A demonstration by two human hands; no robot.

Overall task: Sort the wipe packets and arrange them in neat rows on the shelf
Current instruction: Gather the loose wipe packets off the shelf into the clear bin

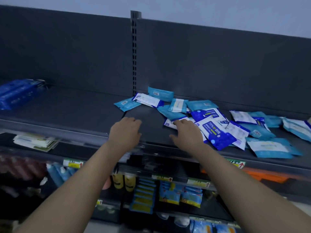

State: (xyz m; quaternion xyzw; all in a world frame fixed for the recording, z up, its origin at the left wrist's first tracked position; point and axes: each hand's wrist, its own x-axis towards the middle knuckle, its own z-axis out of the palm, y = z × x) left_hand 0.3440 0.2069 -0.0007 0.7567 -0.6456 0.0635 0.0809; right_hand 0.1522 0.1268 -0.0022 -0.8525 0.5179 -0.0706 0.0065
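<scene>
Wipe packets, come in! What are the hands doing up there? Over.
Left hand open over bare shelf. Right hand open, fingertips at the wipe packets, all jumbled. Nothing in the way.

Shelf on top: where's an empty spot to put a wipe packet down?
Bare shelf runs between the dark blue stack at far left and the left hand. A smaller patch lies between both hands. Right of the right hand, the wipe packets overlap, crowded.

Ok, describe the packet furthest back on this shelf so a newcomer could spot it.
Find the slotted upright post in the dark back panel. Right of its foot, a light blue wipe packet leans against that panel, barcode showing. It alone is propped up; the other packets lie heaped in front.
</scene>
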